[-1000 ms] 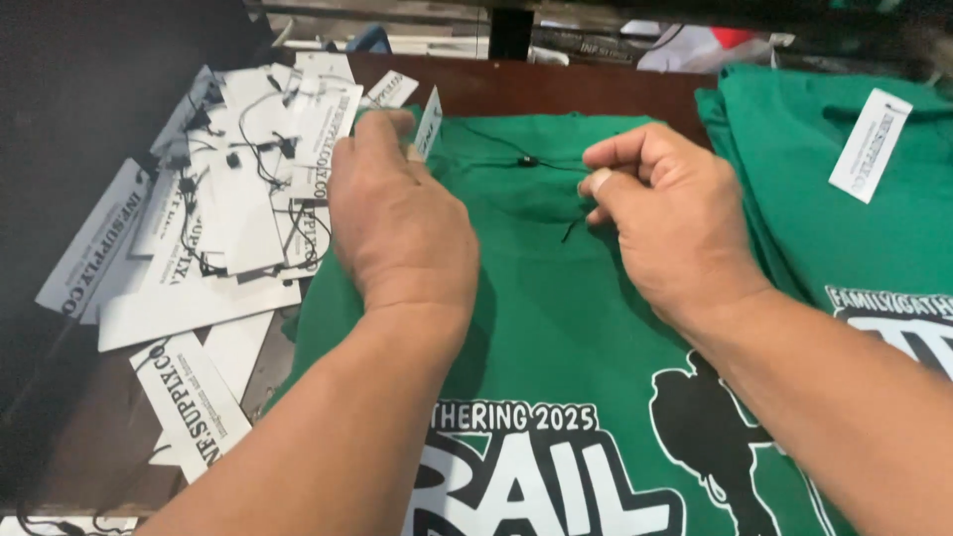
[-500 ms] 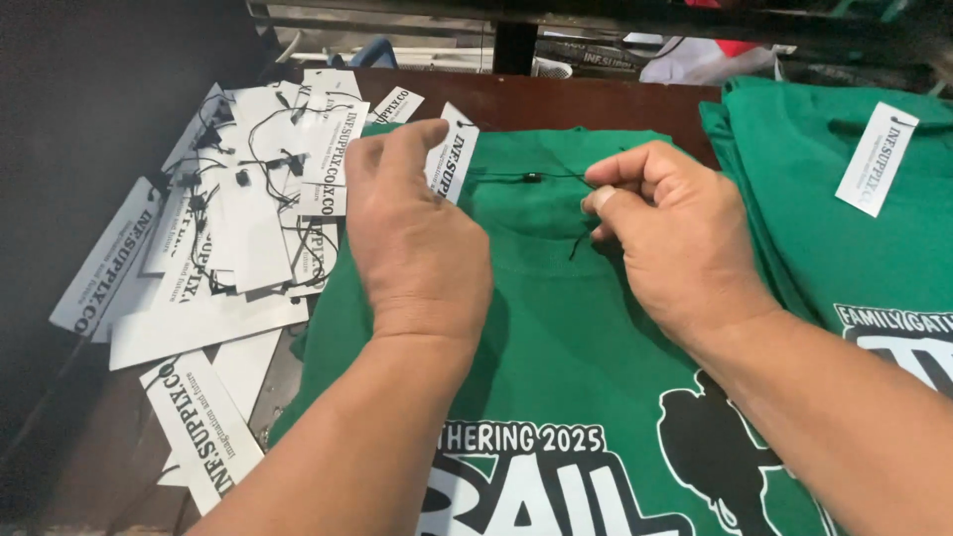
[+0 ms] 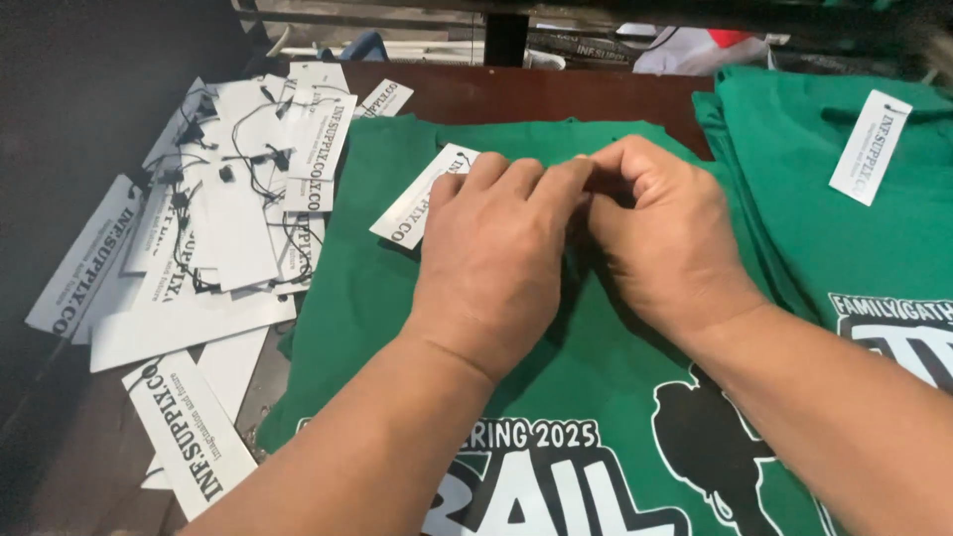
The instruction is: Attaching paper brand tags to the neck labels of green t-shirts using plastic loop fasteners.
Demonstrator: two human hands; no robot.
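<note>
The left hand [image 3: 496, 253] and right hand [image 3: 660, 233] meet fingertip to fingertip near the collar of a green shirt [image 3: 556, 397] lying flat under them. Both are pinched shut on something small between the fingertips; what it is cannot be made out, since the fingers hide it. A white paper tag [image 3: 422, 197] lies on the shirt just beyond the left hand's knuckles, touching that hand, so it looks to be the tag now being fixed to this shirt, and that step seems not yet finished.

To the right of the right hand sits a stack of green shirts [image 3: 844, 218], the top one already carrying its own white tag [image 3: 871, 147]; those look done. To the left of the left hand lies a loose heap of white tags with black strings [image 3: 213, 228], a good many not yet used.

Everything rests on a dark brown wooden table [image 3: 556, 94], bare beyond the hands. Past its far edge are a dark post and dim clutter, too unclear to name.
</note>
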